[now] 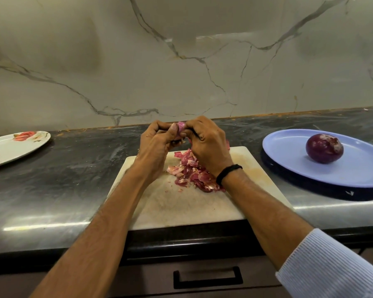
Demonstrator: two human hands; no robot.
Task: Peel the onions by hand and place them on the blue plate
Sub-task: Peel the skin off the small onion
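Both hands are curled round one small onion above the far edge of the cutting board.

From the head view, the left hand (157, 140) and right hand (207, 145) meet fingertip to fingertip, each pinching the small onion (180, 127), of which only a pink sliver shows between the fingers. Below them a heap of onion skins (191, 171) lies on the pale cutting board (181, 209), which sits at the near edge of the dark counter (73, 179). To the right, the blue plate (289, 164) holds a single peeled onion (324, 148), dark purple and resting on its far half. At the far left, a white floral plate (15, 149) is cut off by the frame edge, and what it holds cannot be told. A black band (227, 172) circles the right wrist.
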